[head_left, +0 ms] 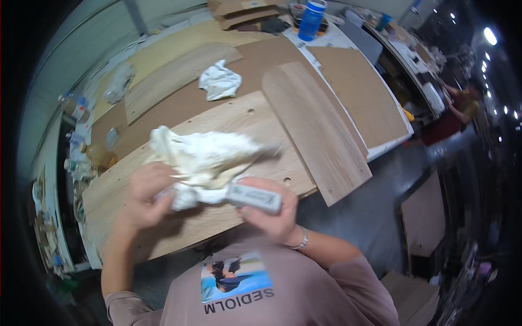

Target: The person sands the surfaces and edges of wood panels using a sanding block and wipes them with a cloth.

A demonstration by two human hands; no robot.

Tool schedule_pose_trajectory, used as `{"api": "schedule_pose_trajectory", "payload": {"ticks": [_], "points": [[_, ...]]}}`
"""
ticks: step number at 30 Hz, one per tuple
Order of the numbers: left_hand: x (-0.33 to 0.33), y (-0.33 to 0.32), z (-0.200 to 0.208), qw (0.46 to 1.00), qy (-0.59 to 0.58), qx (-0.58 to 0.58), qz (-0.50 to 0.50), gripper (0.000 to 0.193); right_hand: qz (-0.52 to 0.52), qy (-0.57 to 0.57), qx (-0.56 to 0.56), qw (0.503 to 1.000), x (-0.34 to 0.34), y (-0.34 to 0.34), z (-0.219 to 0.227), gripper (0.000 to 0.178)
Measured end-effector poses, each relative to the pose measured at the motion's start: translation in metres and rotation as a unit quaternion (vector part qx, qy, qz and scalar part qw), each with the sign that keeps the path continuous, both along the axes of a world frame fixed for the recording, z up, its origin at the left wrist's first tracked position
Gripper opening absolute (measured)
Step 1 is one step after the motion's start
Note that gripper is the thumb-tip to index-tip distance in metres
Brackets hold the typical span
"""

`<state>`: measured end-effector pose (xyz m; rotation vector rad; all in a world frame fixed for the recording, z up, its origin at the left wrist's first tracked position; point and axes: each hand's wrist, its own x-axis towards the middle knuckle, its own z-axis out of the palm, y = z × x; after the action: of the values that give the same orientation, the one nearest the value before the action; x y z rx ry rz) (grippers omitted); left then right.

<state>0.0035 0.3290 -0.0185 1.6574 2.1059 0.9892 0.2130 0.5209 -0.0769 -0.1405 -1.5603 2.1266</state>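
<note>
A crumpled white and cream cloth [204, 155], partly blurred, lies across a large wood-grain board [106, 198] with a few round holes in it. My left hand [148, 196] is closed on a bunched end of the cloth at the board's near side. In my right hand [280, 220] is a small grey block [255, 198] with dark print, gripped between thumb and fingers just right of the cloth. The right fingertips are close to the cloth's edge; whether they also pinch it I cannot tell.
A rounded wood-grain board [318, 133] overhangs the table at right. Behind lie another board [176, 76] and a second white cloth [220, 81]. A blue bottle [311, 23] and a cardboard box [239, 12] stand at the back. Bottles [76, 107] line the left. Another person [459, 108] works far right.
</note>
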Motion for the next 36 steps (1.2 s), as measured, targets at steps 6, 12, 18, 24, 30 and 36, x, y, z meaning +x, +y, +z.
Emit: {"api": "schedule_pose_trajectory", "payload": {"ticks": [6, 12, 18, 24, 30, 36], "points": [[0.076, 0.003, -0.015, 0.989, 0.135, -0.002, -0.066, 0.028, -0.117, -0.001, -0.101, 0.988, 0.013, 0.031, 0.011, 0.050], [0.037, -0.034, 0.010, 0.987, -0.012, 0.082, 0.135, 0.022, -0.029, 0.052, 0.197, 0.979, 0.034, 0.047, 0.003, 0.043], [0.034, 0.148, 0.009, 0.989, -0.049, 0.096, -0.101, 0.028, 0.021, 0.106, 0.327, 0.939, 0.022, 0.044, -0.007, 0.047], [0.027, 0.233, -0.039, 0.973, 0.058, 0.005, -0.225, 0.027, 0.000, 0.078, 0.315, 0.946, 0.026, 0.042, -0.003, 0.047], [0.018, 0.255, -0.041, 0.986, 0.093, 0.010, -0.139, 0.017, -0.035, 0.067, 0.314, 0.946, 0.024, 0.039, -0.005, 0.047], [-0.001, 0.261, -0.039, 0.992, 0.066, -0.030, -0.098, 0.019, -0.032, 0.060, 0.321, 0.945, 0.027, 0.034, -0.001, 0.048]]}}
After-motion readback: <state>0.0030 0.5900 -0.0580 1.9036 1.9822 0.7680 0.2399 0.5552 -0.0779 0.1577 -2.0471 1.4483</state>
